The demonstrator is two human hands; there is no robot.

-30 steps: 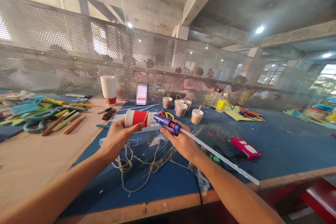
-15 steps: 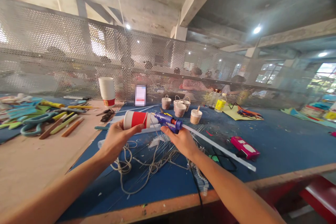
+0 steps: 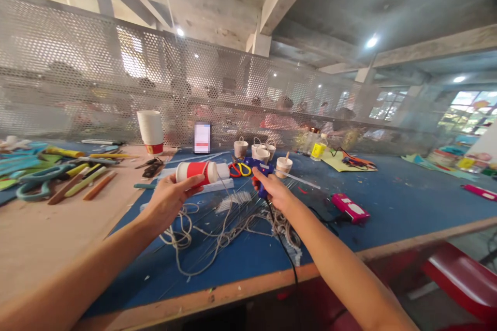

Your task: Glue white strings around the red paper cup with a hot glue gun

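Observation:
My left hand is wrapped round a red and white paper cup lying on its side in the air. A cord runs from the cup down to a loose tangle on the blue table top. In my right hand is a blue glue gun, its nozzle apart from the cup's bottom. A long translucent glue stick juts out of the gun's rear, and a black cable drops from its grip. Red and yellow-handled scissors lie between the cup and the gun.
Behind the hands stand several small cord-handled cups and a phone. A stack of paper cups is at left, near big scissors and clay tools. A pink box lies right. A perforated metal screen closes off the back.
The glue gun has moved away from the cup to the right and turned, with the glue stick now pointing farther back. The cup stays in my left hand. The whole view has shifted slightly.

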